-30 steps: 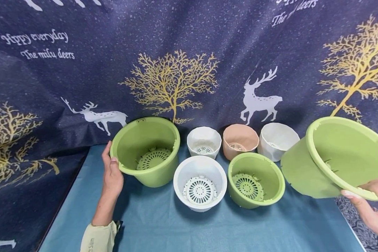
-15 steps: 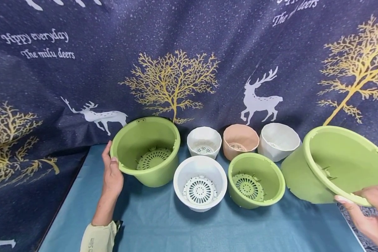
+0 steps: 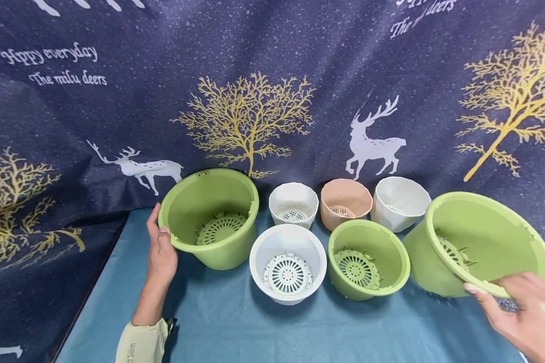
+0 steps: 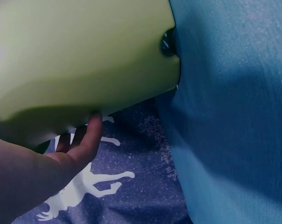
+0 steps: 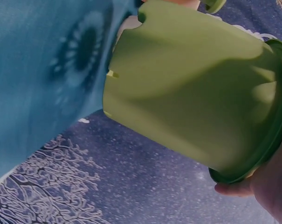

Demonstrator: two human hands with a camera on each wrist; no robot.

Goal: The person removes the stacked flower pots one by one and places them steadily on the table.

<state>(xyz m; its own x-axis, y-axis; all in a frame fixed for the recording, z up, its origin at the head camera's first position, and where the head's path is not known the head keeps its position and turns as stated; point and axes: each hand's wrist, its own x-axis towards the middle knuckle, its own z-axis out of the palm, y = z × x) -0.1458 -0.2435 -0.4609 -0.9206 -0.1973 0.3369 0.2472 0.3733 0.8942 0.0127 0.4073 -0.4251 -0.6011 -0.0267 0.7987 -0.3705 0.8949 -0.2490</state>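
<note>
At the left, my left hand (image 3: 163,252) holds the side of a large green plastic flower pot (image 3: 227,256), thumb at the rim and fingers along the outer wall. This pot stands on the blue cloth with a slotted base inside. On the right, my right hand (image 3: 527,307) grips the near rim of another large green flower pot (image 3: 499,227), thumb outside and fingers over the edge. That pot is tilted and raised, its base shadow falling on the cloth in the right wrist view. The lifted pot's wall (image 5: 192,93) fills much of that view.
Between the big pots stand a white slotted pot (image 3: 288,297) and a smaller green pot (image 3: 368,232). Behind them, against the dark deer-print curtain (image 3: 327,101), sit a small white pot (image 3: 294,191), a peach pot (image 3: 346,190) and a larger white faceted pot (image 3: 401,194).
My right hand has brought the tilted green flower pot left and lower, closer to the small green pot, and more of its inside base shows. My left hand has stayed in place.
</note>
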